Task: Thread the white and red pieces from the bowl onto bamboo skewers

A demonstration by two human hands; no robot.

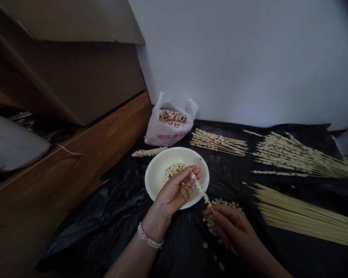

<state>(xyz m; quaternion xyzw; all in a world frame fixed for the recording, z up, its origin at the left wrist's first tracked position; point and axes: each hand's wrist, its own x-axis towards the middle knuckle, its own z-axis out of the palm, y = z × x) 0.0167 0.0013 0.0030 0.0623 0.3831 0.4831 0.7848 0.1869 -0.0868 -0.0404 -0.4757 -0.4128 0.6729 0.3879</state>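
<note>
My right hand (pixel 232 226) grips a thin skewer strung with pale and dark red corn kernels (pixel 204 196); it slants up to the left. At its upper end, my left hand (pixel 181 187) has thumb and fingers closed on a pale kernel at the tip. The other left fingers are curled, and what lies in the palm is hidden. Beneath my left hand stands a white bowl (pixel 153 181) with loose corn kernels (pixel 174 170) in it. More loose kernels (pixel 209 224) lie on black plastic beside and under my right hand.
A plastic bag (pixel 166 133) with speckled corn cobs (pixel 174 116) stands behind the bowl, near a mostly stripped cob (pixel 149 152). Filled skewers (pixel 284 152) and a smaller bundle (pixel 217 142) lie right. Bare skewers (pixel 304 216) lie nearer. A cardboard box (pixel 75 73) is left.
</note>
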